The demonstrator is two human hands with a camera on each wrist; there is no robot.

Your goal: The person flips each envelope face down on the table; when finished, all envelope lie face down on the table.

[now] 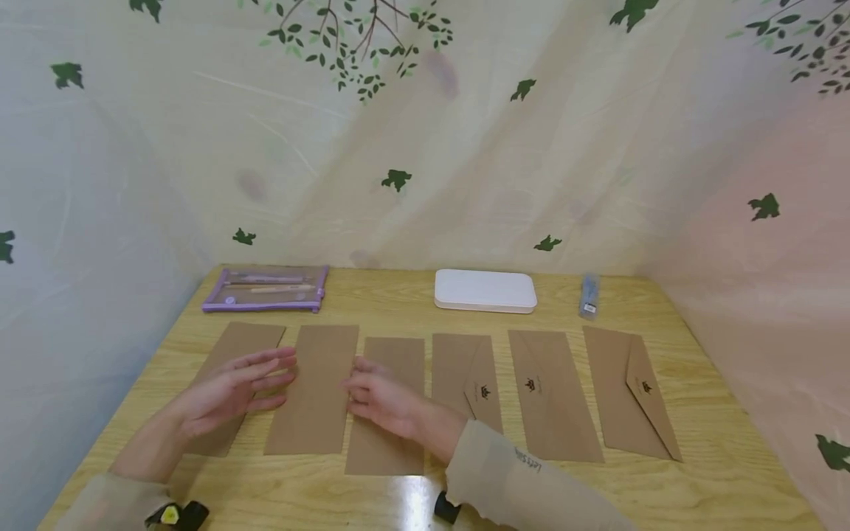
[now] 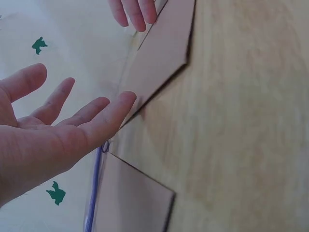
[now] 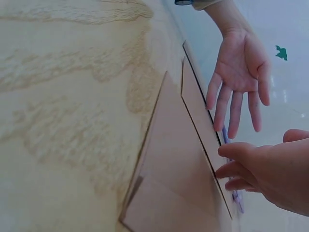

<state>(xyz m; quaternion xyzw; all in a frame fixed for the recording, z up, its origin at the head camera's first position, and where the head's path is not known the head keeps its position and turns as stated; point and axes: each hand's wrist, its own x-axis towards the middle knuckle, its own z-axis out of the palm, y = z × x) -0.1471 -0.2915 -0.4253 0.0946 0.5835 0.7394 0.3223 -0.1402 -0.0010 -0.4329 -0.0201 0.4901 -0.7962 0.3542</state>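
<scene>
Several brown paper envelopes lie in a row on the wooden table. My left hand (image 1: 232, 391), palm turned inward with the fingers extended, is over the leftmost envelope (image 1: 255, 335), by the left side of the second envelope (image 1: 319, 413). Above the third envelope (image 1: 392, 453), my right hand (image 1: 385, 402) has loosely bent fingers that reach to the second envelope's right edge. Neither hand holds anything. Both wrist views show the left hand (image 2: 58, 135) and right hand (image 3: 270, 169) apart from each other; whether any fingertip touches paper I cannot tell.
Farther right lie a fourth envelope (image 1: 451, 361), a fifth (image 1: 558, 405) and a sixth (image 1: 614, 398), with printed crown marks. Along the back sit a purple-trimmed clear pouch (image 1: 265, 299) with pens, a white case (image 1: 485, 290) and a small blue packet (image 1: 589, 295). A leaf-patterned curtain (image 1: 465, 147) surrounds the table.
</scene>
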